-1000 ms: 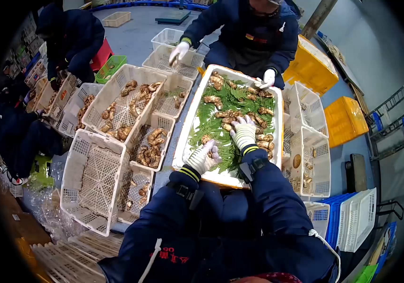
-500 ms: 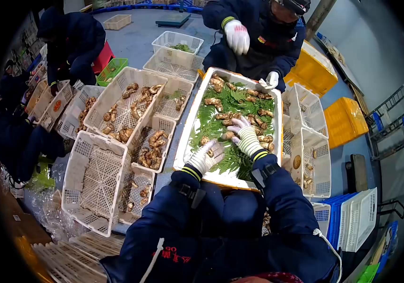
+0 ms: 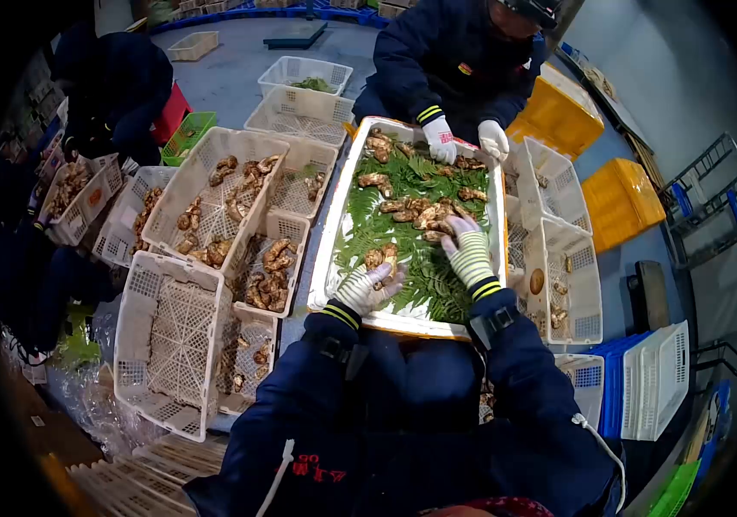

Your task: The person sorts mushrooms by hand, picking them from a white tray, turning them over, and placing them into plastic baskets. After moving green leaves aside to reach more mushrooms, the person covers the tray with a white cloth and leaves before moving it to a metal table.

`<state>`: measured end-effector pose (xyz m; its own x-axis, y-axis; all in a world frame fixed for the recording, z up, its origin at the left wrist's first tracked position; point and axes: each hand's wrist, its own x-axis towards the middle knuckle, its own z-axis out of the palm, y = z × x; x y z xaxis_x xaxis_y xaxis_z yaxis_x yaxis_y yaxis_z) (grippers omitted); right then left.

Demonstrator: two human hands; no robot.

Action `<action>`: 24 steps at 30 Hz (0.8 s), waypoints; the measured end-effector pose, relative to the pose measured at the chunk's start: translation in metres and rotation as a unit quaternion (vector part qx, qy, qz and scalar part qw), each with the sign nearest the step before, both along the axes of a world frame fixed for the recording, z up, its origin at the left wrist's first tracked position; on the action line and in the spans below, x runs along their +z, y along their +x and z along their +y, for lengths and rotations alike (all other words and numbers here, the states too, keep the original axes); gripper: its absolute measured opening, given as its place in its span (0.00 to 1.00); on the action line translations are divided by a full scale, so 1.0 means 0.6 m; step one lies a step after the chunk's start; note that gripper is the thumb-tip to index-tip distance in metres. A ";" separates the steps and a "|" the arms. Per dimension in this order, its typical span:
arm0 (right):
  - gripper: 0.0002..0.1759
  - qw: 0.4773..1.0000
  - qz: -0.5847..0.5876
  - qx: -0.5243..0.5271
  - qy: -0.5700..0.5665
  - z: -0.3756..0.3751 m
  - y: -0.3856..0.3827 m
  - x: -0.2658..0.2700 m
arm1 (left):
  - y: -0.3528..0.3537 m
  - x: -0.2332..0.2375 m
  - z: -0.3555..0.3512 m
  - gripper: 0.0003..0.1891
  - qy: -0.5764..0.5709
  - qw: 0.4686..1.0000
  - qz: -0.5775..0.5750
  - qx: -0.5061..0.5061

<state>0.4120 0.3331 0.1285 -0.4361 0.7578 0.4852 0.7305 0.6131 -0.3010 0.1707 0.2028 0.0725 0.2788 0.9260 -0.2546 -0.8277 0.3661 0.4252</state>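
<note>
A white foam box point(image 3: 323, 274) lined with green fern leaves point(image 3: 437, 289) holds several brown mushrooms point(image 3: 420, 213). My left hand point(image 3: 366, 289), in a striped glove, is at the box's near left, fingers spread, beside a small group of mushrooms point(image 3: 381, 258). At the right of the middle, my right hand point(image 3: 469, 250) reaches over the ferns with its fingers apart, its fingertips by the mushroom cluster. No mushroom shows inside either hand. Across the box, a co-worker's two white-gloved hands point(image 3: 440, 140) are at the far edge, apart from mine.
White crates point(image 3: 170, 336) stand at the left, several with mushrooms. More crates point(image 3: 575, 289) are on the right, near yellow boxes point(image 3: 622, 211) and a metal cart point(image 3: 717, 215). A co-worker point(image 3: 114, 86) sits at the far left.
My right hand has shifted slightly right, away from the mushroom it was at. Mushrooms at the box's right side have moved. The co-worker's raised hand has come down into the box.
</note>
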 end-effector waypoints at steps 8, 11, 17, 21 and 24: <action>0.18 0.985 -0.154 -0.050 -0.063 0.090 0.061 -0.025 | 0.004 0.020 -0.006 0.17 -0.006 0.999 0.015 0.036; 0.26 0.974 -0.219 -0.041 -0.042 0.112 0.042 -0.063 | 0.001 0.032 -0.009 0.16 -0.030 0.998 -0.039 0.049; 0.32 0.939 -0.321 -0.097 -0.080 0.124 0.014 -0.054 | 0.002 0.025 -0.010 0.16 -0.009 0.998 -0.037 0.048; 0.29 0.943 -0.314 -0.085 -0.076 0.115 0.013 -0.005 | 0.002 0.013 -0.005 0.16 -0.028 0.995 -0.076 0.064; 0.30 0.960 -0.261 -0.075 -0.066 0.094 0.019 0.007 | 0.003 -0.001 0.000 0.16 -0.034 0.995 -0.075 0.062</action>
